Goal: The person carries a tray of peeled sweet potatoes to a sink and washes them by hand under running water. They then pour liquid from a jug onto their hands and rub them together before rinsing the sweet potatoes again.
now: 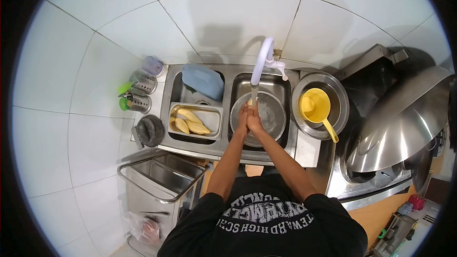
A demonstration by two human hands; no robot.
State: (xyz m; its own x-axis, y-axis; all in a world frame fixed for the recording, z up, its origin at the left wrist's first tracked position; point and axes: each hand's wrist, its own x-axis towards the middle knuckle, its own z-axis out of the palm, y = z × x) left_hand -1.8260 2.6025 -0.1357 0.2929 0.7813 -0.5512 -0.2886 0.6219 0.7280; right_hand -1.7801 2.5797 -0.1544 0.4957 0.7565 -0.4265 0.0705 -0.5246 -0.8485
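Under the tap (pixel 261 62), the left hand (pixel 243 117) and right hand (pixel 254 118) close their fingers around yellow food (pixel 250 101), seemingly so water hits it.

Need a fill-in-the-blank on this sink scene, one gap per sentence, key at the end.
1. The left hand and right hand are together under a running stream of ____ from the faucet.
2. The long-handled dipper in the round metal basin is colored ____.
3. The rectangular metal tray holding yellow produce is at the ____ sink compartment.
4. The dark stone mortar stands to the ____ of that tray.

Missing words: water; yellow; left; left.
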